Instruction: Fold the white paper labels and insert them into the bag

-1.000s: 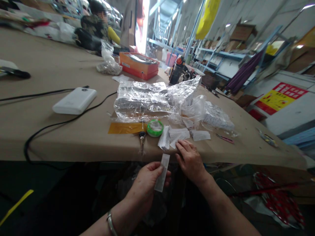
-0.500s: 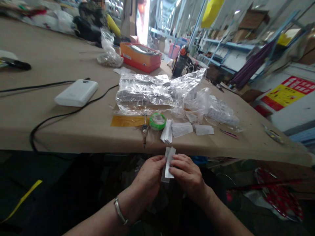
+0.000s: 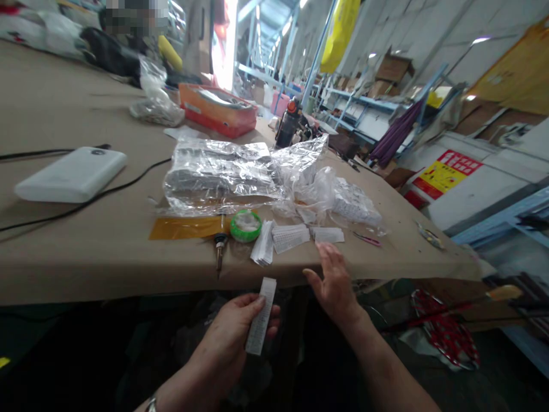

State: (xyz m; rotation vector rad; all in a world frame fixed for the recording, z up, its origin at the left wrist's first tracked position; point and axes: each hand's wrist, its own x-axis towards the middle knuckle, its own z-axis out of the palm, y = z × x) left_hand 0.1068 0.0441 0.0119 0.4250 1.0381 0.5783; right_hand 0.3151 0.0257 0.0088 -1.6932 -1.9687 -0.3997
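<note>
In the head view, my left hand [image 3: 240, 326] grips a narrow white printed strip [image 3: 261, 320] between thumb and fingers, just off the table's front edge. My right hand [image 3: 337, 283] is open, thumb spread, with its fingertips at the near side of a small pile of white strips [image 3: 329, 234]; whether they touch it I cannot tell. To the left of that pile lie a fanned stack of printed strips [image 3: 290, 237] and an upright-lying bundle of strips [image 3: 262, 245]. A green-rimmed roll of tape [image 3: 246, 226] sits beside a soldering iron [image 3: 220, 252].
Clear plastic bags [image 3: 223, 171] lie behind the strips, near an amber film sheet [image 3: 180, 228]. Pink-handled tweezers [image 3: 367, 238] are on the right. A white box-shaped device [image 3: 72, 174] and a black cable stand left. Farther back are an orange box [image 3: 218, 111] and a person.
My right hand has let go of the strips and moved forward to the small pile on the table. My left hand keeps hold of a strip. The view has turned to the right.
</note>
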